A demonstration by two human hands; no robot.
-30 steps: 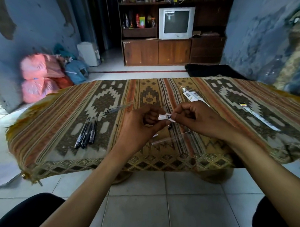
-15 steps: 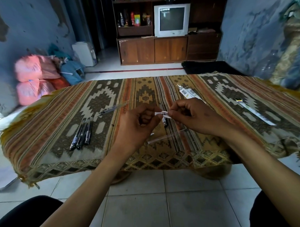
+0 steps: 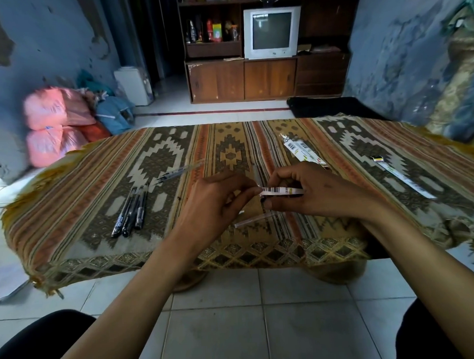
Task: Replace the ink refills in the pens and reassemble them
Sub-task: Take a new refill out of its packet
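A refill packet (image 3: pixel 280 190) is pinched at frame centre between the left hand (image 3: pixel 218 204) and right hand (image 3: pixel 311 193), both curled on it. If it is torn sharply, the refill may be flung onto the cloth (image 3: pixel 83 184) near the clear barrel (image 3: pixel 254 220), or bent.

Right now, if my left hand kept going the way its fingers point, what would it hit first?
Probably the right hand: the left hand points across at it, and both pinch the same barcoded refill packet. Depth is hard to judge.

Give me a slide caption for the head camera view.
Both hands, left and right, pinch a barcoded refill packet over the patterned tablecloth.
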